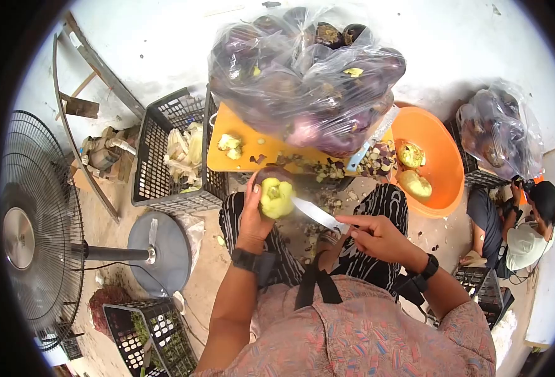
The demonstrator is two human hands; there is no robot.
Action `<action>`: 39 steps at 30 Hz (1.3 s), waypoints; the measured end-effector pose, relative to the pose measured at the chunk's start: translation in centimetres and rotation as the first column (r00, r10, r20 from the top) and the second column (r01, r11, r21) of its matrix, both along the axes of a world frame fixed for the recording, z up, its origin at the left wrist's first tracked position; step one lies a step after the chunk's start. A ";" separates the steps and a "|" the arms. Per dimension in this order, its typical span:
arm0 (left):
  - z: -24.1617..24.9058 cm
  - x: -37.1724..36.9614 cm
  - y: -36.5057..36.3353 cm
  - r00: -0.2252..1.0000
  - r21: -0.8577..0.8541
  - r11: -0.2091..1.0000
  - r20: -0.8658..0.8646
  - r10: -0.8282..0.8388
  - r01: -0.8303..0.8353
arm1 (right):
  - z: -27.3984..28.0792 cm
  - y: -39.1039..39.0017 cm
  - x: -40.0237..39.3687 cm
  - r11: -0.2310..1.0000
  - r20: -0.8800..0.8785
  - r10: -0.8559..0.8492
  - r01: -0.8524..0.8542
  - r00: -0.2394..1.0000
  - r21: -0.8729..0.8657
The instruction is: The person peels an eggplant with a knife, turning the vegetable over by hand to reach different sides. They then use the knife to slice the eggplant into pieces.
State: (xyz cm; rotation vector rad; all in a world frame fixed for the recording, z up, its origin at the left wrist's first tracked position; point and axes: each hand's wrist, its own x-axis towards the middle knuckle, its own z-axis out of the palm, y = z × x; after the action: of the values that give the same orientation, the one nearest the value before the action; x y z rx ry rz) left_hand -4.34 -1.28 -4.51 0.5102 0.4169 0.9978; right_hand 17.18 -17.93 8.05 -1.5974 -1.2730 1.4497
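My left hand point(253, 213) is wrapped round an eggplant point(277, 197), partly peeled, with pale green flesh facing right and purple skin at its top. In my right hand point(378, 237) is a knife point(316, 215), its white blade pointing up and left, the tip beside the peeled flesh. Ahead of both hands lies an orange board point(225, 155) strewn with purple and pale scraps. A large clear bag of eggplants point(302, 81) rests on the board. Two peeled eggplants point(415, 185) lie in an orange basin point(448, 164) on the right.
A black crate point(155, 135) with husks stands left of the board. Farther left is a fan point(42, 232) on a round base. Another crate point(164, 339) sits lower left. At right are a second bag of eggplants point(497, 135) and a seated person point(528, 239).
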 end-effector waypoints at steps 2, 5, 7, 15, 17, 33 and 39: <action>0.1 0.2 -0.2 1.000 0.041 0.999 -0.022 0.007 -0.006 | -0.6 0.1 0.2 1.000 -0.010 0.009 -0.009 1.000 0.018; 0.7 0.3 -0.5 0.999 0.048 0.999 -0.042 -0.021 0.023 | -1.3 0.1 0.3 0.993 0.076 0.077 -0.084 0.994 0.081; 0.8 0.3 -0.5 0.999 0.055 0.998 -0.044 -0.031 0.034 | -0.8 0.1 0.2 0.997 0.084 0.060 -0.065 0.995 0.052; 0.7 0.5 -0.7 0.996 0.059 0.997 -0.074 -0.045 0.049 | -0.1 0.2 0.8 0.993 0.130 0.095 -0.103 0.987 0.055; 0.9 0.5 -0.7 0.996 0.048 0.997 -0.070 -0.055 0.059 | 0.0 0.2 0.8 0.993 0.134 0.096 -0.103 0.986 0.050; 1.4 0.7 -0.9 0.990 0.057 0.995 -0.122 -0.074 0.081 | -0.1 0.3 1.2 0.992 0.101 0.093 -0.101 0.991 0.076; 1.0 0.7 -0.8 0.990 0.056 0.995 -0.121 -0.073 0.081 | 0.3 0.2 1.2 0.996 0.047 0.087 -0.088 0.995 0.010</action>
State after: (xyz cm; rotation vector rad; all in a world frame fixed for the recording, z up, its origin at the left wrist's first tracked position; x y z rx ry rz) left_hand -3.61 -2.10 -3.49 0.6388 0.4710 0.9105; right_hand 18.42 -17.72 8.33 -1.5934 -1.3911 1.4625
